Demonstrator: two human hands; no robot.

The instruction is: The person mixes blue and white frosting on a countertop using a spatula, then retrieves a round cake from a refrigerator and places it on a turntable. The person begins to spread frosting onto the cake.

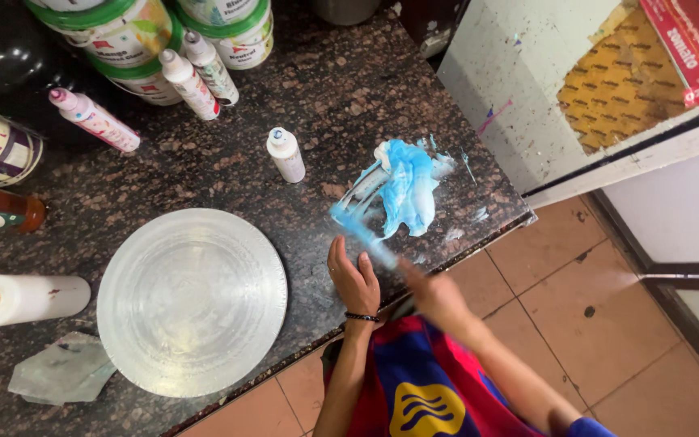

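Head view: two hands at the edge of a dark granite counter (204, 162), working blue-and-white paste (404, 190).

Left hand (353, 279) rests flat on the stone, fingers loosely together, holding nothing. Right hand (438, 295), motion-blurred, grips a blue-smeared tool (362, 231) reaching into the paste. Round silver board (192, 301) lies left; a small white bottle (286, 154) stands beyond.

Right hand (438, 295) motion-blurred beside the blue-white smear (402, 190); its grip cannot be told. Green-lidded tubs (131, 36) beyond the smear cut off by frame edge.
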